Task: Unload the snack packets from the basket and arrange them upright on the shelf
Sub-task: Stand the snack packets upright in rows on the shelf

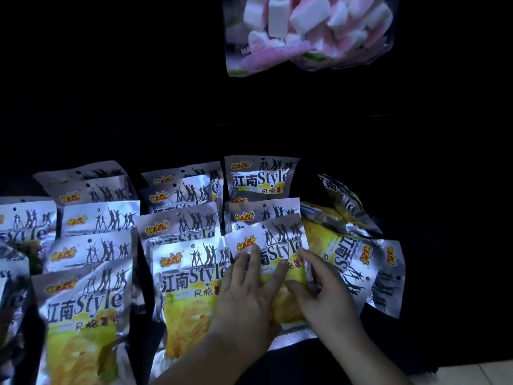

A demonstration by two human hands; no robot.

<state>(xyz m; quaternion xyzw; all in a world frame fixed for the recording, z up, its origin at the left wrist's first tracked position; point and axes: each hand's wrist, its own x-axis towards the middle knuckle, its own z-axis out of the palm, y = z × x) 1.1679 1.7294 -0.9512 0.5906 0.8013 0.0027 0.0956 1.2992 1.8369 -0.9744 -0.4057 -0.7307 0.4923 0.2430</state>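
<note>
Silver-and-yellow snack packets stand upright in several rows on a dark shelf. My left hand (251,293) lies flat on the front of one packet (273,240) at the front of the right-hand row. My right hand (319,290) grips that same packet's right edge, thumb on its face. To the right, a few packets (345,245) lie tipped over on their sides in a loose pile. The basket is not in view.
A clear bag of pink and white marshmallows (308,29) hangs above at the top right. More upright packet rows (91,245) fill the left. The shelf back is black. A strip of pale floor (472,373) shows at bottom right.
</note>
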